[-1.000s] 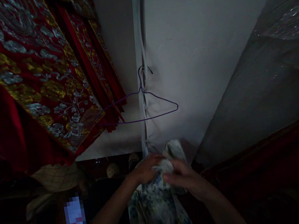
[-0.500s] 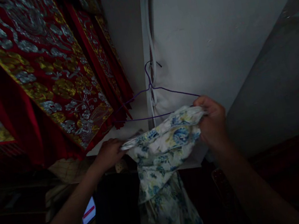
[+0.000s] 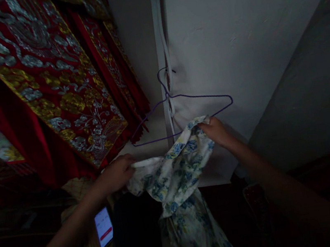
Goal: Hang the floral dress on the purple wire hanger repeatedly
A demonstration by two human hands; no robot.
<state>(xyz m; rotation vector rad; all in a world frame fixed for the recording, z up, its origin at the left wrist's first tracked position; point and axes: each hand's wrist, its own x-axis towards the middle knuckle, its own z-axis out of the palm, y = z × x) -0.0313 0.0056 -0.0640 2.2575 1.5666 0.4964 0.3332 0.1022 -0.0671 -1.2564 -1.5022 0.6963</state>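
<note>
A white garment with blue and yellow flowers (image 3: 180, 179) hangs down between my two hands, its top edge sagging in the middle. My left hand (image 3: 119, 172) grips one end of that edge. Higher up and to the right, my right hand (image 3: 216, 130) is closed on the other end. Just behind the cloth, a purple wire hanger (image 3: 200, 96) hangs from a nail by the wall. It is tilted, its right end higher than its left. The cloth covers part of the hanger's lower bar near my right hand; whether they touch I cannot tell.
Red hangings with gold and silver embroidery (image 3: 74, 83) fill the upper left, close to the hanger's left end. White cables (image 3: 163, 40) run down the wall (image 3: 217, 40) behind it. A lit phone (image 3: 104, 228) lies below my left forearm. The floor area is dark.
My right hand has moved left and slightly down, bringing the garment's ends closer together, so its top edge now sags. The hanger has tilted, and its right end has come into view.
</note>
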